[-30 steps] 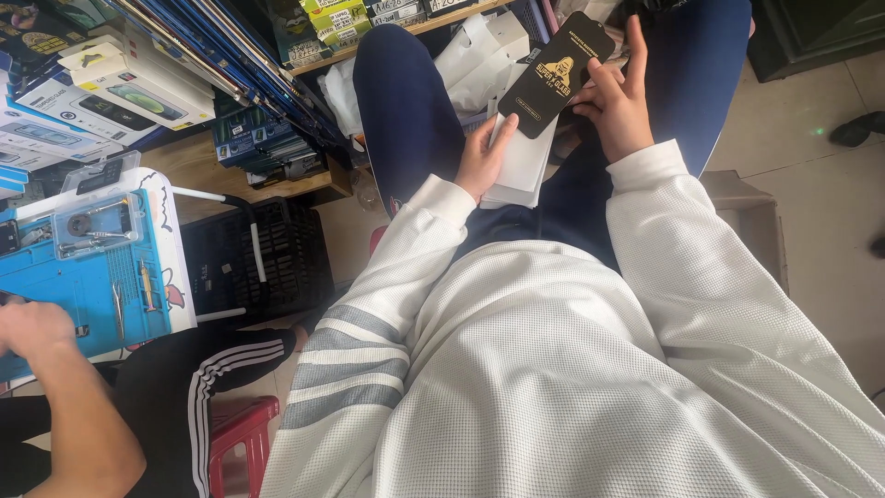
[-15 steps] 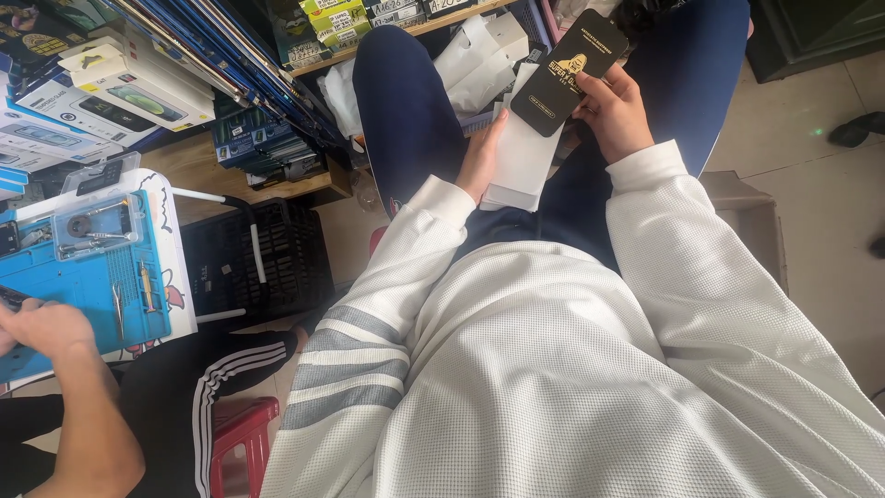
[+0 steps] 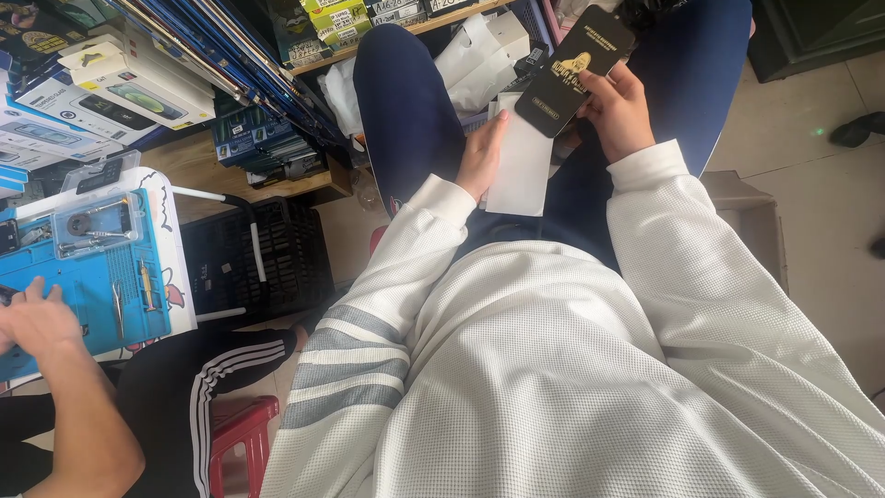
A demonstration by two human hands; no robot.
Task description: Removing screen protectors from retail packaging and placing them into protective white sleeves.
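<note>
The right hand [image 3: 619, 111] holds a flat black packet [image 3: 573, 71] with gold print, thumb across its lower face and fingers folded behind it. The packet is a slim rectangle, and its long axis runs diagonally from lower left to upper right, away from the body. The left hand [image 3: 481, 157] rests on a white sleeve [image 3: 522, 164] lying on the lap, fingers closed along the sleeve's left edge. The sleeve lies just below and left of the packet, and the packet's lower corner overlaps the sleeve's top; whether they touch cannot be told. The sleeve looks like matt paper or thin card, while the packet looks glossy and stiff. Both hands are above dark blue trousers [image 3: 406, 101]. At left, another person's hand [image 3: 37, 318] rests on a blue work mat [image 3: 101, 286].
</note>
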